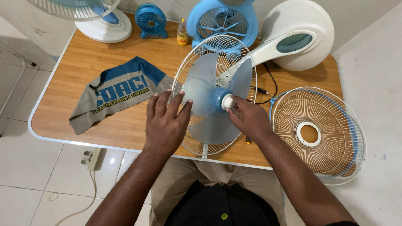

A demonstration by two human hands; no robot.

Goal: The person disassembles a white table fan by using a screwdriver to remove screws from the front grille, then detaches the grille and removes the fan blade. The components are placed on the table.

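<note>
Your left hand [165, 121] lies spread flat on a fan blade [201, 90]; your right hand [247, 117] pinches its white cap [227, 101], over a wooden table [83, 62] on pale tiled floor [25, 175].

Far-left fan [90, 16]: top cut by frame edge. Right hand [250, 118] hides lower blade edge. Small bottle [182, 32]: contents too small to tell.

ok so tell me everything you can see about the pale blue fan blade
The pale blue plastic fan blade has broad translucent-looking lobes around a darker blue hub, capped by a white round knob. It sits mounted inside the white wire rear guard of a fan lying tilted on the wooden table. The left hand rests flat on one lobe; the right hand grips the knob with its fingertips.
</note>
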